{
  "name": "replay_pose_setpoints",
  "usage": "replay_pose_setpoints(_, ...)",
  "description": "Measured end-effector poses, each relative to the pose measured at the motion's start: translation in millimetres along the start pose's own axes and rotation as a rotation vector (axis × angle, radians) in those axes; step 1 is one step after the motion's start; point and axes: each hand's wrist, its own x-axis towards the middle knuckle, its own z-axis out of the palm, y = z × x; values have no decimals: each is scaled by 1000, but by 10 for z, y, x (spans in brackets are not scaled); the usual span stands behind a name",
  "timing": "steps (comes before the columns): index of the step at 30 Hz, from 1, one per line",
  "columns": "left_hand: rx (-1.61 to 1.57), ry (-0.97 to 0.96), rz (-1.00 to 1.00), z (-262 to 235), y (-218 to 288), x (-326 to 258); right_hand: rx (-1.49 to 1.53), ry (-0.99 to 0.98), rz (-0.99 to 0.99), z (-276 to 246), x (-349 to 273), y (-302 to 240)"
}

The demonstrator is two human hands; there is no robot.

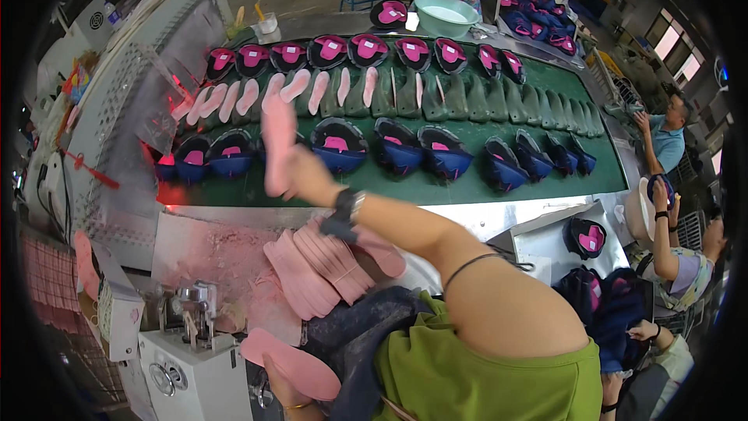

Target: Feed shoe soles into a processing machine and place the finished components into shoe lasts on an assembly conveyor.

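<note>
1. A grey perforated machine housing [132, 156] is standing at the far left, just beside the green-topped counter [436, 193].
2. A white machine [191, 386] with metal fittings is standing nearer the operator, at lower left.
3. The left hand [282, 387] is holding the first pink insole [300, 362] near the white machine. Its grip is narrowing onto the insole's edge, with a bangle [298, 405] circling the wrist.
4. The right hand [310, 179] is reaching across the counter. Its grip is closing around the near end of the second pink insole [278, 144], which is pointing toward the far side. This insole is blurring; I cannot tell whether it is touching anything below.
5. A stack of pink insoles [312, 273] is lying fanned out below the right forearm.
6. Three rows are running across the counter: dark uppers with pink linings [368, 48] at the far side, dark green foot forms [475, 99] in the middle, navy uppers [448, 152] at the near side. Pink insoles are resting along the middle row's left part.
7. A co-worker at the far side is handling an upper beside a pale green basin [446, 14].
8. A single upper [586, 238] is sitting in a metal tray [538, 243] at right.
</note>
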Motion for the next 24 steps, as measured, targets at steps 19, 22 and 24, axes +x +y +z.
replay_pose_setpoints(19,86,-50,-109,508,-23,70,-661,839,365,-4013,-602,1158)
replay_pose_setpoints(22,57,37,-80,297,-90,-12,-531,467,155,-2117,-212,247)
replay_pose_setpoints(24,50,-24,-101,294,-76,8,53,85,375,-1387,-349,-691)
